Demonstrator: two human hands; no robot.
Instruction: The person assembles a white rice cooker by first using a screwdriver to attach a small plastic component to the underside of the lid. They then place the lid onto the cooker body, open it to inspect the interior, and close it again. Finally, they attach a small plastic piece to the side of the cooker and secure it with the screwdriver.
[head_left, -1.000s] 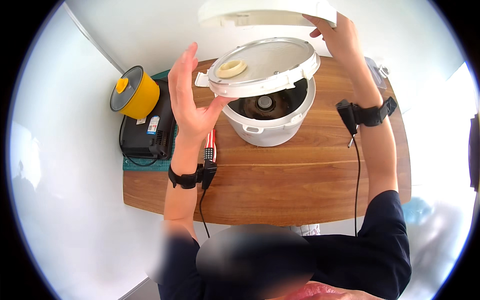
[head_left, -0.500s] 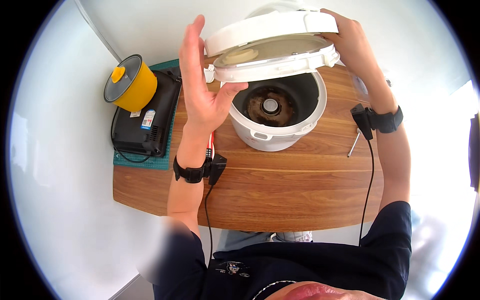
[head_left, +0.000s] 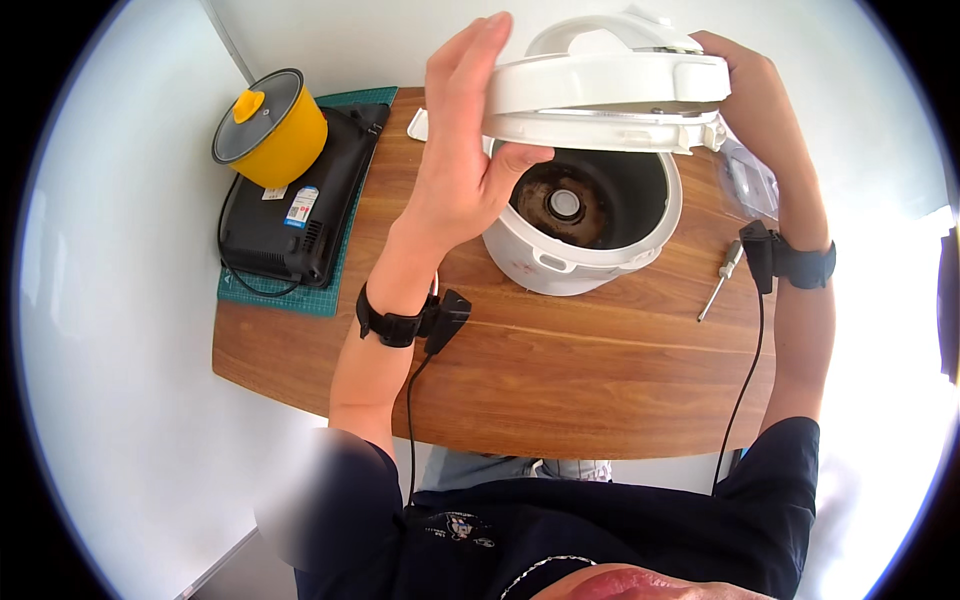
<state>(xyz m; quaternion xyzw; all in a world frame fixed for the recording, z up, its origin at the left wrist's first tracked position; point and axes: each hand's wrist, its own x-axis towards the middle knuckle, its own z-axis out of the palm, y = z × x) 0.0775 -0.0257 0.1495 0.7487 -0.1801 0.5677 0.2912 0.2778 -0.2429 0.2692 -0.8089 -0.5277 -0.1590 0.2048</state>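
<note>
Head view looks down on a brown wooden tabletop [head_left: 560,380] set against plain white walls [head_left: 110,300]. At its left end lies a green cutting mat [head_left: 290,298], carrying a flat black induction cooker [head_left: 300,200] with a small white-and-blue rectangular label on its near edge; a yellow pot with a glass lid [head_left: 268,128] stands on the cooker. Mid-table sits a white round rice cooker body [head_left: 575,255], open, its dark inner well showing. Above it, both hands hold the white plastic cooker lid [head_left: 610,85] clear of the body: the left hand [head_left: 460,160] is pressed flat against the lid's left edge, thumb underneath, and the right hand [head_left: 755,100] is wrapped around its right edge. A small screwdriver [head_left: 722,278] lies to the right, beside a clear plastic packet [head_left: 750,180].
</note>
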